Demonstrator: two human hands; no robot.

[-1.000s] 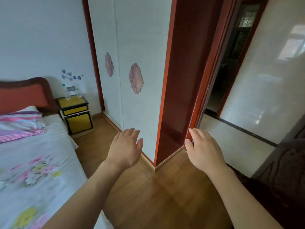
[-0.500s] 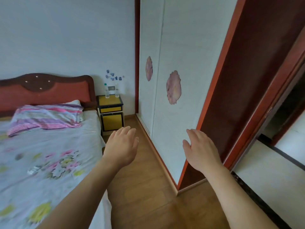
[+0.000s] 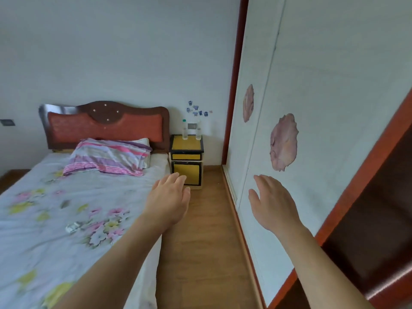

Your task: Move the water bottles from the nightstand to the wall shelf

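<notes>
left hand (image 3: 169, 201): I am holding it out, fingers loose, gripping nothing | right hand (image 3: 274, 206): I am holding it out likewise, empty | left bottle (image 3: 184, 131), right bottle (image 3: 198, 133): standing on the nightstand (image 3: 186, 152), well ahead of both hands | bed (image 3: 66, 208): lying left of my left hand

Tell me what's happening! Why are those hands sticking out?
A person faces a yellow nightstand beside the bed. Two water bottles stand on top of it, untouched. The left hand and right hand are held out open in front, holding nothing, well short of the bottles. The wall shelf the bottles should go to is not in view.
</notes>
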